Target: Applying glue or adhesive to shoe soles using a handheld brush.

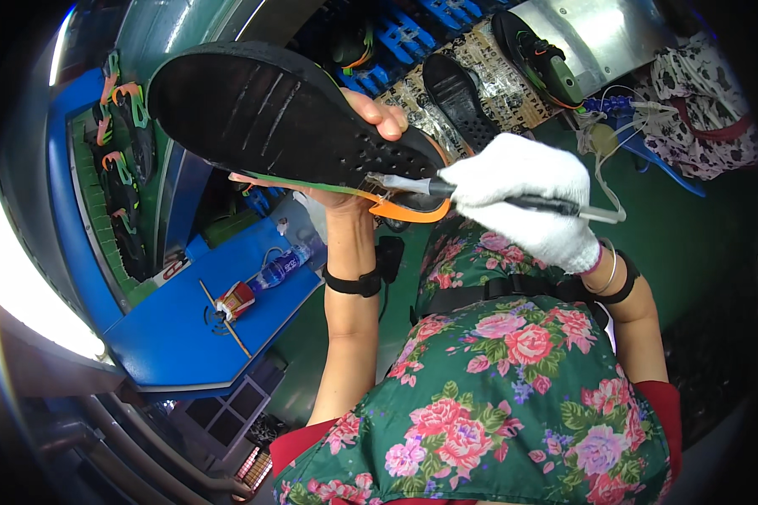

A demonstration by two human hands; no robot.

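My bare left hand (338,199) is closed around a black shoe sole (269,126), palm beneath and fingertips over the far edge. Long grooves cross the sole's broad part, small holes dot its heel part, and its rim is green and orange. In a white knitted glove, my right hand (518,189) grips a black-handled brush (408,184) like a pen. The brush's tip rests at the near edge of the heel part, and a pale tube (608,210) runs from its back end.
At the far side, another black sole (461,97) and a black shoe (541,59) lie on a printed cardboard surface (501,55). Several shoes (122,181) stand in the machine at left. A blue table (173,328) holds a bottle (282,267) and a red packet (234,300).
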